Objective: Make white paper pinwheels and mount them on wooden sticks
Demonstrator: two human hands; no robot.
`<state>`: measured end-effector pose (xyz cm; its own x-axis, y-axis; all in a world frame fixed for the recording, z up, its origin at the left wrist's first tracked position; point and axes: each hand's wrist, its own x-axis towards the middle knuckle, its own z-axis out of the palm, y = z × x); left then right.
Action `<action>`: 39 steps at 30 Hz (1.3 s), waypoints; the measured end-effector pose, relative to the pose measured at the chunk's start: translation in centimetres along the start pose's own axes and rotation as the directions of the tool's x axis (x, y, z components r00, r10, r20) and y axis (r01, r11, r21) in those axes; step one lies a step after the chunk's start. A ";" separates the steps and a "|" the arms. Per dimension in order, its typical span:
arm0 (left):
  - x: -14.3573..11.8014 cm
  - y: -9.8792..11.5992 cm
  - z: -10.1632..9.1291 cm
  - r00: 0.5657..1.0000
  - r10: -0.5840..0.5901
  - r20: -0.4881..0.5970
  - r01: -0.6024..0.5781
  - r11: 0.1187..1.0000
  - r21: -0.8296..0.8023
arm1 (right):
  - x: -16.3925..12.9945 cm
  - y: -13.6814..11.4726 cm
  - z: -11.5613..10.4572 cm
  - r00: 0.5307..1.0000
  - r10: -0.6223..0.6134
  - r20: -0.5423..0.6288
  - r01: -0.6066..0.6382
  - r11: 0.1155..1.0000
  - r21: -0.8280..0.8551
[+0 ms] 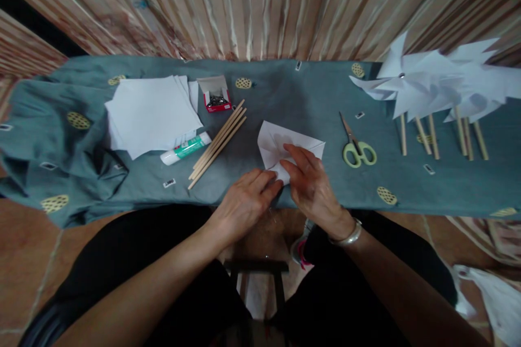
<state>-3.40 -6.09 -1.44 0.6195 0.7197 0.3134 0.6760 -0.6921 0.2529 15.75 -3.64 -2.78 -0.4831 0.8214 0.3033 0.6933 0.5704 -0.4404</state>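
A sheet of white paper (272,138), partly folded, lies near the front edge of the cloth-covered table. My left hand (246,203) is closed, pinching the paper's near corner between thumb and fingers. On the right side of the same sheet, my right hand (311,190) has bent fingers gripping the folded part, which they partly hide. Green-handled scissors (356,147) lie to the right of it, blades pointing away. Several thin wooden sticks (220,143) lie to the left of my left hand.
A glue stick (186,149) lies against a stack of white paper (152,111). Behind the sticks stands an open red box (217,102) of small metal pins. Several white paper pinwheels (431,78) on sticks lie at the right. A pleated curtain (252,5) hangs behind the table.
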 end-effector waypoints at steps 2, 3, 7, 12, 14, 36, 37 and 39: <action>0.0 0.0 0.0 1.000 0.004 0.004 -0.004 1.000 0.006 | 0.0 -0.1 0.0 1.000 0.009 0.000 -0.009 1.000 -0.001; 0.0 0.0 0.0 1.000 0.006 0.006 -0.006 1.000 0.009 | 0.1 -0.1 0.0 1.000 0.019 -0.001 -0.019 1.000 0.000; 0.1 -0.2 0.0 1.000 0.003 0.028 -0.003 1.000 0.015 | 0.2 0.1 -0.5 0.996 0.082 -0.020 -0.080 0.993 0.091; 0.2 -0.2 -0.1 1.000 0.026 0.017 -0.026 1.000 0.018 | 0.8 2.5 -1.9 0.968 0.198 -0.152 -0.160 0.960 0.229; 0.3 -0.2 -0.1 0.999 0.036 0.004 -0.036 0.999 0.024 | 1.3 3.8 -2.2 0.963 0.201 -0.181 -0.173 0.972 0.159; 1.4 -2.7 -1.8 0.986 0.019 -0.167 -0.010 0.998 0.058 | -2.1 3.1 -5.6 0.970 0.224 -0.091 -0.218 0.973 0.073; 1.6 -1.9 -1.6 0.989 0.055 -0.134 -0.049 0.998 0.046 | -2.0 3.2 -5.4 0.975 0.200 -0.101 -0.193 0.978 0.080; 1.9 -0.4 -1.1 0.996 0.087 -0.036 -0.085 0.995 0.045 | -1.8 3.2 -4.9 0.985 0.150 -0.090 -0.142 0.986 0.090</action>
<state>-2.92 -4.52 0.03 0.6609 0.6545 0.3672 0.6381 -0.7477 0.1840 21.48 -3.32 -0.57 -0.3238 0.8944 0.3084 0.7039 0.4456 -0.5531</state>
